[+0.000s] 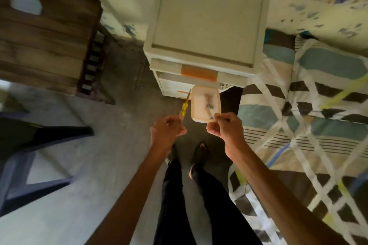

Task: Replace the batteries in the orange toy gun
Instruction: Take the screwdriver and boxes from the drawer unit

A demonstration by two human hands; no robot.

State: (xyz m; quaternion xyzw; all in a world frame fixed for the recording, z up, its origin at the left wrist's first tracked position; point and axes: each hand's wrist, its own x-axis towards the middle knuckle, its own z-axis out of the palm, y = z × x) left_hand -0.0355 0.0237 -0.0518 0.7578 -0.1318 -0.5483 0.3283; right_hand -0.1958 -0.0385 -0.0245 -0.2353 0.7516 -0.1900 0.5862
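Left hand point(166, 128) fist-wrapped round a slim screwdriver with a clear yellow plastic handle point(184, 108), its metal shaft angled up and away. Right hand point(225, 126) pinches the near rim of a pale, rounded-rectangular plastic tub point(203, 103); small parts inside are too blurred to identify. Both are held in the air over the grey concrete floor point(99, 165), just in front of a cream plastic drawer unit with an orange handle point(205, 16). Can't tell where the toy gun is.

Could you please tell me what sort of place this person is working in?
Probably a bedroom in a home: a bed with a patterned sheet on the right, a plastic drawer unit ahead, and a wooden table on the left.
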